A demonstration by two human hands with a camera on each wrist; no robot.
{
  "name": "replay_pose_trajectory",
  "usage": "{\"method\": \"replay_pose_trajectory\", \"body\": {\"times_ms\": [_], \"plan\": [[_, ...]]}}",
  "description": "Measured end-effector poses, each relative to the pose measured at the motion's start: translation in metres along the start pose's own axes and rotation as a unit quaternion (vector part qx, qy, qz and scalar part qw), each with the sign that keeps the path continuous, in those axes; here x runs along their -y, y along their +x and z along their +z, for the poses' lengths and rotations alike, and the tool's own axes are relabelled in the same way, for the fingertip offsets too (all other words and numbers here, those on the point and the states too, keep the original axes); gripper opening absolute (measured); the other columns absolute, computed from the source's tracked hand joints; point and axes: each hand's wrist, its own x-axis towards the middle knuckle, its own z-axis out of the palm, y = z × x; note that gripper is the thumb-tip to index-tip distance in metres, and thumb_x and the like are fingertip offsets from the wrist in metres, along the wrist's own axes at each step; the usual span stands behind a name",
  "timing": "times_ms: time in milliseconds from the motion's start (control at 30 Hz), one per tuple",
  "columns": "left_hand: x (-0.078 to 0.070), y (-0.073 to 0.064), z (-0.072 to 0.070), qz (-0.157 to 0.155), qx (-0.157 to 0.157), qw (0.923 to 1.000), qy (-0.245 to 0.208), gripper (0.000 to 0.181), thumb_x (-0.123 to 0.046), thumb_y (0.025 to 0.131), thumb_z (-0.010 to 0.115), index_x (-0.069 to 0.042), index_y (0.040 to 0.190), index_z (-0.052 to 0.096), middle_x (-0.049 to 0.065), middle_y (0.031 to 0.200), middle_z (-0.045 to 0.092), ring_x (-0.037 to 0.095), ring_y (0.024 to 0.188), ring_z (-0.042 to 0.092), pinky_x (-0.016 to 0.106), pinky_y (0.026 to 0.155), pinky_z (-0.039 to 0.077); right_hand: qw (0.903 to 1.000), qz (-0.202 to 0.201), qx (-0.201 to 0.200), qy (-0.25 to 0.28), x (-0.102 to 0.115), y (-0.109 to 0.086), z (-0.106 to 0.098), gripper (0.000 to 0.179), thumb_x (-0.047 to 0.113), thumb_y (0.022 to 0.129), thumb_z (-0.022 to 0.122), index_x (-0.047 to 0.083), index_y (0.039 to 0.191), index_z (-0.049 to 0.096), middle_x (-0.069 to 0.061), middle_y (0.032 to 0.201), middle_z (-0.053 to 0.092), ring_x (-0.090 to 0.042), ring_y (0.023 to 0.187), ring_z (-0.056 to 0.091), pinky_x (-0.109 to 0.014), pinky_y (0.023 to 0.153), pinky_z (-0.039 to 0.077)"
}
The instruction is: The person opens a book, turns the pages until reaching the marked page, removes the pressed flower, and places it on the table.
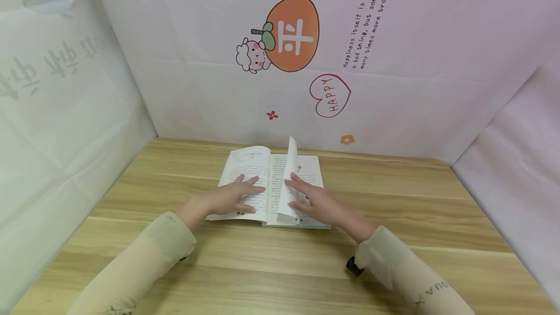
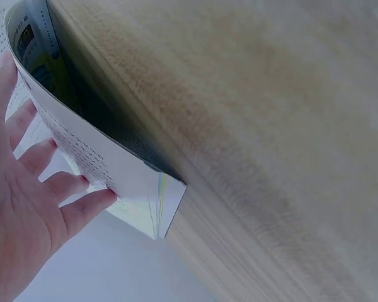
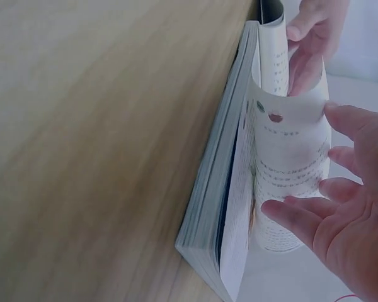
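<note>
An open book (image 1: pixel 247 162) with printed pages lies on the wooden table near the back wall. My left hand (image 1: pixel 236 196) rests on its left page with fingers spread and fairly straight. In the left wrist view, that left side of the book (image 2: pixel 82 135) bows upward, leaving a dark gap beneath its edge. One page (image 1: pixel 289 159) stands up and curves over the right half. My right hand (image 1: pixel 312 201) touches this raised page from the right with extended fingers. From the right wrist, the curved page (image 3: pixel 290 145) appears in front of the fingertips, above the thick right-hand stack.
The wooden table (image 1: pixel 245 276) stretches to both sides and toward me. Behind it hangs a white printed cloth wall (image 1: pixel 210 96), with further cloth walls at left (image 1: pixel 65 125) and right (image 1: pixel 520 159). A black object (image 1: pixel 354 266) sits at my right cuff.
</note>
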Motion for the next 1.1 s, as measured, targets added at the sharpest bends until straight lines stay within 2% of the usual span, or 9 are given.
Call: {"method": "replay_pose_trajectory", "body": {"times_ms": [267, 500, 600, 833, 933, 1100], "plan": [[0.002, 0.0, 0.0, 0.026, -0.014, 0.9996, -0.004, 0.062, -0.044, 0.089, 0.057, -0.024, 0.144, 0.037, 0.002, 0.154, 0.012, 0.034, 0.139, 0.0, 0.051, 0.109, 0.011, 0.9987, -0.044, 0.02, 0.015, 0.004, 0.002, 0.007, 0.058, 0.036, 0.094, 0.054, 0.018, 0.146, 0.033, 0.001, 0.154, 0.013, -0.01, 0.137, 0.015, -0.035, 0.107, 0.026], [0.006, 0.002, 0.002, 0.041, -0.054, 0.9976, -0.014, 0.063, -0.04, 0.095, 0.051, -0.015, 0.147, 0.027, 0.008, 0.154, 0.012, 0.032, 0.139, 0.005, 0.048, 0.11, 0.011, 0.9965, -0.078, 0.032, 0.001, 0.01, 0.005, 0.01, 0.056, 0.035, 0.095, 0.052, 0.016, 0.145, 0.033, -0.002, 0.154, 0.014, -0.013, 0.138, 0.013, -0.036, 0.108, 0.022], [0.007, 0.003, 0.002, 0.039, -0.074, 0.9963, -0.018, 0.064, -0.041, 0.096, 0.048, -0.015, 0.149, 0.023, 0.008, 0.154, 0.011, 0.029, 0.14, 0.007, 0.045, 0.11, 0.012, 0.9954, -0.09, 0.031, -0.01, 0.013, 0.007, 0.011, 0.056, 0.035, 0.096, 0.052, 0.015, 0.145, 0.034, -0.002, 0.154, 0.015, -0.016, 0.139, 0.014, -0.036, 0.109, 0.021], [0.007, 0.005, 0.004, 0.051, -0.115, 0.9919, -0.014, 0.06, -0.043, 0.097, 0.044, -0.02, 0.149, 0.024, 0.004, 0.155, 0.007, 0.03, 0.139, 0.01, 0.047, 0.109, 0.016, 0.9923, -0.118, 0.034, -0.018, 0.016, 0.013, 0.016, 0.054, 0.033, 0.095, 0.053, 0.014, 0.143, 0.038, -0.004, 0.153, 0.02, -0.02, 0.139, 0.015, -0.037, 0.109, 0.021], [0.006, 0.007, 0.004, 0.054, -0.124, 0.9907, -0.017, 0.059, -0.043, 0.097, 0.044, -0.021, 0.149, 0.024, 0.001, 0.155, 0.006, 0.03, 0.139, 0.009, 0.048, 0.109, 0.015, 0.991, -0.128, 0.037, -0.016, 0.018, 0.014, 0.018, 0.052, 0.033, 0.096, 0.052, 0.015, 0.143, 0.039, -0.005, 0.152, 0.021, -0.021, 0.139, 0.016, -0.037, 0.108, 0.022], [0.004, 0.008, 0.005, 0.052, -0.119, 0.9915, -0.007, 0.058, -0.044, 0.097, 0.042, -0.023, 0.149, 0.024, 0.001, 0.155, 0.005, 0.029, 0.14, 0.005, 0.05, 0.108, 0.015, 0.9895, -0.137, 0.04, -0.022, 0.023, 0.016, 0.02, 0.053, 0.036, 0.096, 0.05, 0.017, 0.144, 0.037, -0.003, 0.153, 0.02, -0.021, 0.139, 0.015, -0.038, 0.108, 0.022]]}}
